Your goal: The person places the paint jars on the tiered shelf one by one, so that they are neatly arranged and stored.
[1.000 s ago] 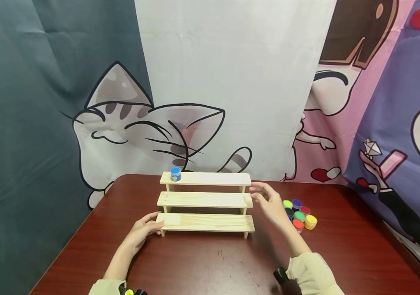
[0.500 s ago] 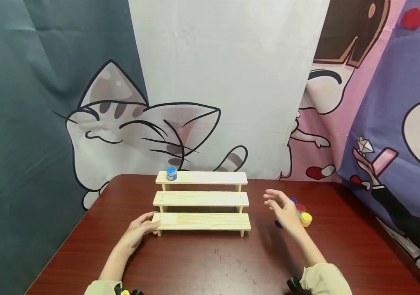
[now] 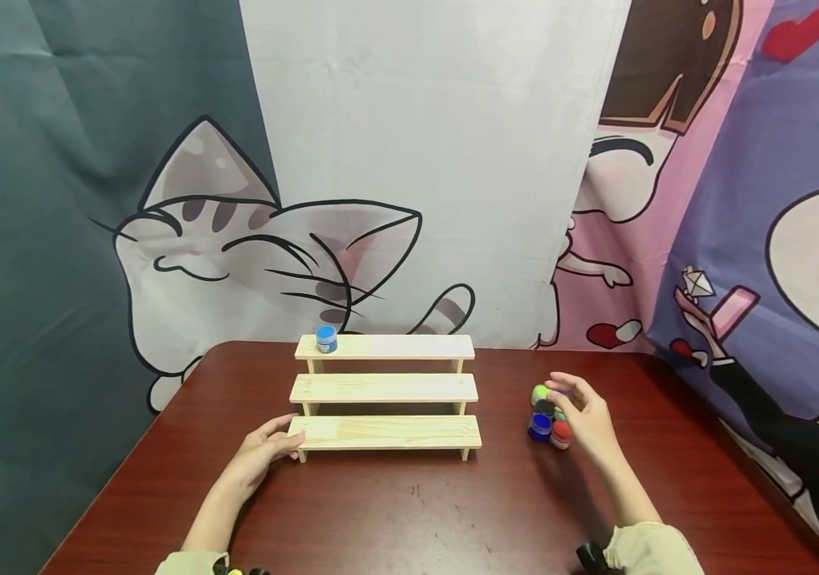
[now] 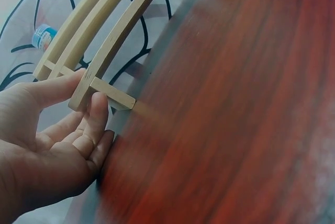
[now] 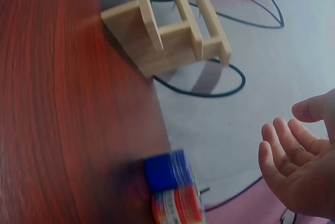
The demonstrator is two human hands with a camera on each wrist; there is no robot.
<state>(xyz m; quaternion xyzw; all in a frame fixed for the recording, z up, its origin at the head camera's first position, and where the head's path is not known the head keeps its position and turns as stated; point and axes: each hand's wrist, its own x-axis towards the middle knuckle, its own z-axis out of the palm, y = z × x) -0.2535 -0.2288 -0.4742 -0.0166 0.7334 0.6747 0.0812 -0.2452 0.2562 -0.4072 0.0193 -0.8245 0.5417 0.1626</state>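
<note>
While left fingers (image 4: 96,116) pinch the wooden rack (image 3: 384,388), empty, loosely curved right fingers (image 5: 268,161) hang near the small jars (image 3: 540,427).

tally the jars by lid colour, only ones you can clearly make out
Light blue jar: 1
Dark blue jar: 1
Red jar: 1
Black jar: 1
Lime green jar: 1
Total: 5, leaving out any mostly hidden
</note>
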